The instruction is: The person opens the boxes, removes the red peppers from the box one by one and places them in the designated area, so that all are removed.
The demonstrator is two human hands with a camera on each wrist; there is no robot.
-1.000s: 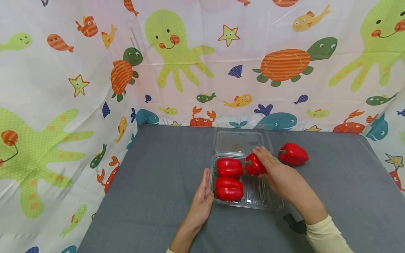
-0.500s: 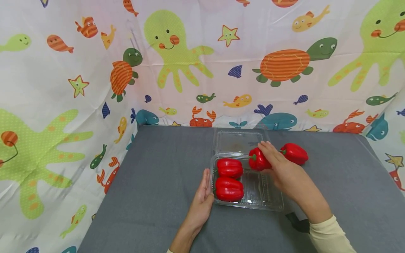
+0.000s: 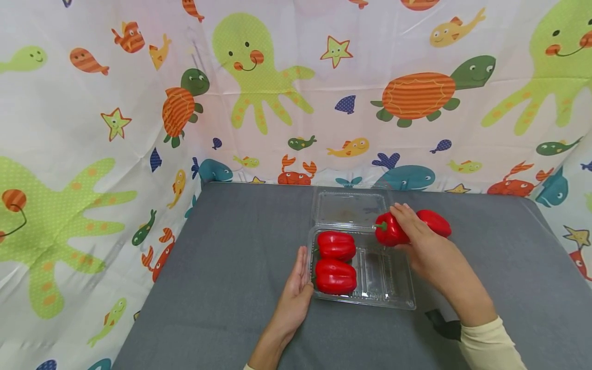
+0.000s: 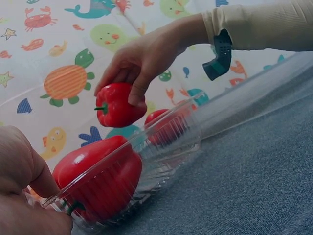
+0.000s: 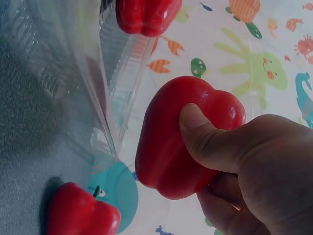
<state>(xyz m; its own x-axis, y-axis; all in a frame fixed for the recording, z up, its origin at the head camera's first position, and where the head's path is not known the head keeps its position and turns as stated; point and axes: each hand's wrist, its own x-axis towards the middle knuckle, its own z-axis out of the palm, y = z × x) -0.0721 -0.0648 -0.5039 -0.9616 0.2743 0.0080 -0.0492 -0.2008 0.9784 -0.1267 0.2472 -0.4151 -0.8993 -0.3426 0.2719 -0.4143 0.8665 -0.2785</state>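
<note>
My right hand point(image 3: 432, 252) grips a red bell pepper point(image 3: 389, 229) with a green stem, thumb on one side and fingers on the other. In the left wrist view this pepper point(image 4: 120, 105) hangs above the clear plastic container point(image 3: 386, 295), near its far right corner. My left hand point(image 3: 294, 295) lies along the container's left wall with straight fingers, the thumb at the near corner. Two more bell peppers sit inside in the left half, a far one point(image 3: 336, 245) and a near one point(image 3: 336, 276).
Another bell pepper point(image 3: 435, 222) lies on the grey cloth right of the container, partly hidden by my right hand. The container's clear lid point(image 3: 349, 208) is folded back flat. A sea-animal curtain point(image 3: 287, 103) surrounds the table point(image 3: 240, 267).
My right hand has moved to the right with its bell pepper, from over the container's middle to its right edge. The left hand and the two peppers inside have not moved.
</note>
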